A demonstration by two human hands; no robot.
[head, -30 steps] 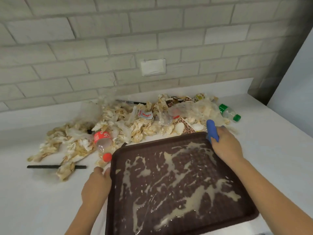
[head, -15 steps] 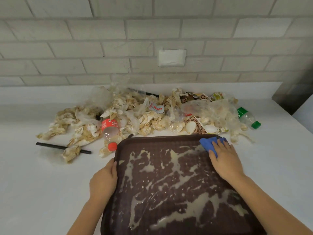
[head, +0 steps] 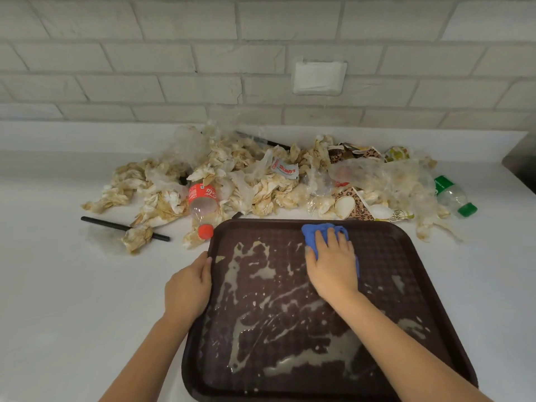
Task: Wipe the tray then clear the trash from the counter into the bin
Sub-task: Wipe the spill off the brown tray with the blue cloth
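Progress check: barely started, I'd say. The tray (head: 388, 256) sits on the desk (head: 72, 285) right in front of the person. Most of it is covered in pale, milky smears (head: 290, 364), thickest along the near edge and down the left half. Only the far right corner looks dark and clean-ish, so my guess is that's the one patch the wiping has covered, maybe a quarter of the surface at best.

Hands are apart. The right hand (head: 333, 268) lies flat on a blue cloth (head: 311, 232), fingers straight, pressing it onto the tray near the middle of the far rim. The left hand (head: 188, 288) is curled round the tray's left rim, thumb on top, and looks like it's just steadying the thing.

The second half isn't begun at all, as far as I can see. The trash (head: 261, 181) is heaped on the desk behind the tray, along the brick wall. It's crumpled stained napkins, plastic wrap and paper cups. There's also a red-cap bottle (head: 201, 204) lying just beside the tray's far left corner, a green-cap bottle (head: 454, 197) off to the right and a black straw (head: 116, 226) out on the left. No bin in view, so I can't say where any of it goes.
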